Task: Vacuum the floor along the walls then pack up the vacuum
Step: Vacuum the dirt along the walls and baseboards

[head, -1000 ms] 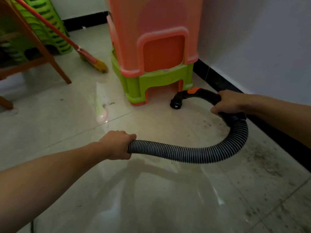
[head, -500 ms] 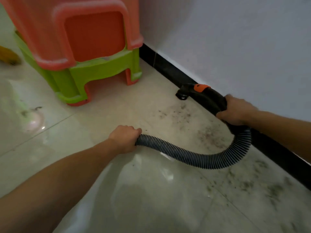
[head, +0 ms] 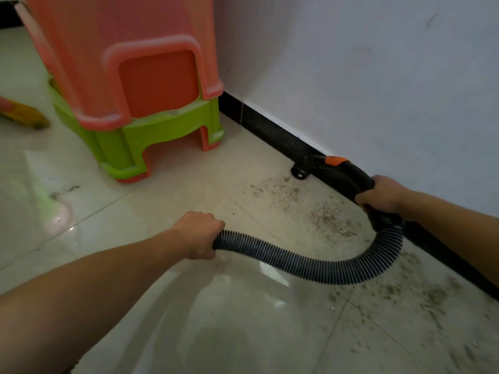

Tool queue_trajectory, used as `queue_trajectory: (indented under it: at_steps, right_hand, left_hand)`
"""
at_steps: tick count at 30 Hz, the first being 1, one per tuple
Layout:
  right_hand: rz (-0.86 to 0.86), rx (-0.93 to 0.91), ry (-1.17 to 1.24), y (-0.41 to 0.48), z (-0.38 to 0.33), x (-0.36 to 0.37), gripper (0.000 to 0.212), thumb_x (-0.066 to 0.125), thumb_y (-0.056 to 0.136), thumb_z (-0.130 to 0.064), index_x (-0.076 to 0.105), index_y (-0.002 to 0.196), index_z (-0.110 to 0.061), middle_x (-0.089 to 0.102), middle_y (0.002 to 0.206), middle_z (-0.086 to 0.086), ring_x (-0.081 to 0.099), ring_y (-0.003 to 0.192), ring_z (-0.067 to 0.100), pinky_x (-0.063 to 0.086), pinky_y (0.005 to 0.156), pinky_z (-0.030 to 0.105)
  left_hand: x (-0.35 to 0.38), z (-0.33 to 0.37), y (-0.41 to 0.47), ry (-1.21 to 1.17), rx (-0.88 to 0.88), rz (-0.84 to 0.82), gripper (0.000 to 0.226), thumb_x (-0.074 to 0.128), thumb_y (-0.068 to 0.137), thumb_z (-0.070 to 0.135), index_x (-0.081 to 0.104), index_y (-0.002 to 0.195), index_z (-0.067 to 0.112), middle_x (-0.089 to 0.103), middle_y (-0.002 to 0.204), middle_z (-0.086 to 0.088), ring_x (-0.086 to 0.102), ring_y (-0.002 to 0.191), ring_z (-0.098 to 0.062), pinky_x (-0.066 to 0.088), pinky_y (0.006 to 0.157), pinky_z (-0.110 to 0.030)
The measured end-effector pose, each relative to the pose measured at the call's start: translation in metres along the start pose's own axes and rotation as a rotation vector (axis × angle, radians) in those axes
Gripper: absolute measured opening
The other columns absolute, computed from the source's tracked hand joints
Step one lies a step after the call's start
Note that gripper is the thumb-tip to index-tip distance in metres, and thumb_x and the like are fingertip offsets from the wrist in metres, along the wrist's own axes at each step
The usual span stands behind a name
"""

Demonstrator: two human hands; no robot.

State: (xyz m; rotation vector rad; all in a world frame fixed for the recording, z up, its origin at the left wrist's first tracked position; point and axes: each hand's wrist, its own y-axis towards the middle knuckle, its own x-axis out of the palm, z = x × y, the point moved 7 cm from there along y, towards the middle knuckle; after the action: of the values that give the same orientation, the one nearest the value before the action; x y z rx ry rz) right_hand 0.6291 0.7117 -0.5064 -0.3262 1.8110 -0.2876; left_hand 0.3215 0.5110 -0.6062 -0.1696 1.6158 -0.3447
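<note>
Two hands were clamped on the hose [head: 310,268]: the left hand [head: 198,234] round its ribbed length over the floor [head: 189,319], the right hand [head: 378,197] round the handle [head: 343,176]. The nozzle [head: 299,172] was at the floor's right edge, beside the skirting [head: 270,133], near dust [head: 324,220].

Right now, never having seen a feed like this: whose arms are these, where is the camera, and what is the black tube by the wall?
No robot here: the single view comes from a camera on a person's head, looking down at their own arms. The left hand grips the ribbed vacuum hose; the right hand grips its black handle, whose open nozzle end sits low beside the black skirting board. Dust is scattered on the tiled floor along the wall. Stacked plastic stools stand nearby.
</note>
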Motion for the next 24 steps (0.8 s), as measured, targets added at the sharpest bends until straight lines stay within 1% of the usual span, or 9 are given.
queue_trajectory:
  at_steps: [4,6,8,10,13,18,20,22,24]
  right_hand:
    - [-0.074,0.088,0.09,-0.021,0.045,-0.003,0.025,0.069,0.079,-0.01,0.061,0.1,0.001,0.068,0.091,0.022,0.065,0.078,0.033,0.051,0.065,0.033]
    - [-0.096,0.119,0.168,-0.029,0.064,-0.003,0.022,0.069,0.078,-0.008,0.062,0.097,0.002,0.069,0.089,0.025,0.067,0.076,0.036,0.056,0.067,0.038]
    - [-0.116,0.12,0.231,-0.034,0.07,0.003,0.024,0.069,0.078,-0.006,0.061,0.099,0.002,0.069,0.089,0.026,0.067,0.075,0.036,0.057,0.069,0.043]
    - [-0.153,0.087,0.255,-0.034,0.063,0.015,0.029,0.069,0.078,-0.007,0.059,0.104,0.001,0.068,0.09,0.024,0.066,0.074,0.035,0.057,0.064,0.039]
    - [-0.191,0.012,0.257,-0.022,0.035,0.027,0.033,0.07,0.079,-0.009,0.056,0.109,-0.004,0.065,0.087,0.017,0.063,0.069,0.028,0.049,0.052,0.028]
    - [-0.136,-0.049,0.235,-0.005,0.002,0.033,0.038,0.071,0.081,-0.014,0.052,0.113,-0.007,0.062,0.097,0.017,0.063,0.082,0.032,0.051,0.063,0.033]
    - [-0.196,-0.082,0.212,-0.009,-0.002,0.04,0.035,0.072,0.081,-0.015,0.052,0.109,-0.011,0.063,0.094,0.015,0.065,0.078,0.029,0.051,0.057,0.031]
    - [-0.235,-0.089,0.196,-0.012,0.002,0.041,0.034,0.073,0.079,-0.015,0.054,0.107,-0.013,0.066,0.091,0.015,0.067,0.073,0.028,0.05,0.052,0.028]
    - [-0.165,-0.075,0.161,-0.011,0.012,0.03,0.034,0.072,0.078,-0.014,0.055,0.107,-0.01,0.066,0.09,0.015,0.065,0.073,0.029,0.049,0.054,0.029]
  left_hand:
    - [-0.025,0.026,0.005,0.049,0.072,0.034,0.026,0.061,0.075,0.039,0.049,0.094,0.027,0.044,0.076,0.006,0.047,0.068,-0.019,0.038,0.062,-0.027]
    - [-0.034,0.034,0.006,0.089,0.093,0.059,0.026,0.061,0.075,0.038,0.05,0.095,0.026,0.043,0.076,0.006,0.046,0.068,-0.019,0.037,0.062,-0.027]
    - [-0.034,0.035,0.002,0.114,0.091,0.053,0.026,0.061,0.075,0.037,0.049,0.095,0.027,0.044,0.077,0.006,0.046,0.068,-0.018,0.036,0.062,-0.028]
    - [-0.027,0.03,-0.005,0.128,0.077,0.02,0.026,0.06,0.076,0.037,0.047,0.096,0.029,0.047,0.08,0.006,0.045,0.069,-0.017,0.036,0.062,-0.028]
    - [-0.02,0.016,-0.018,0.141,0.039,-0.024,0.026,0.059,0.076,0.038,0.044,0.096,0.03,0.047,0.081,0.007,0.044,0.069,-0.016,0.035,0.062,-0.028]
    - [-0.019,0.001,-0.034,0.149,-0.027,-0.057,0.027,0.058,0.075,0.037,0.047,0.097,0.028,0.05,0.083,0.006,0.048,0.072,-0.017,0.035,0.062,-0.028]
    - [-0.018,0.002,-0.037,0.141,-0.02,-0.068,0.025,0.058,0.076,0.037,0.043,0.094,0.029,0.051,0.084,0.005,0.048,0.072,-0.017,0.034,0.062,-0.029]
    - [-0.017,0.009,-0.038,0.138,0.0,-0.08,0.026,0.058,0.077,0.036,0.043,0.097,0.029,0.055,0.088,0.004,0.046,0.071,-0.016,0.034,0.062,-0.029]
    - [-0.017,0.02,-0.034,0.14,0.02,-0.086,0.028,0.059,0.078,0.037,0.047,0.101,0.027,0.058,0.092,0.002,0.045,0.071,-0.017,0.035,0.063,-0.029]
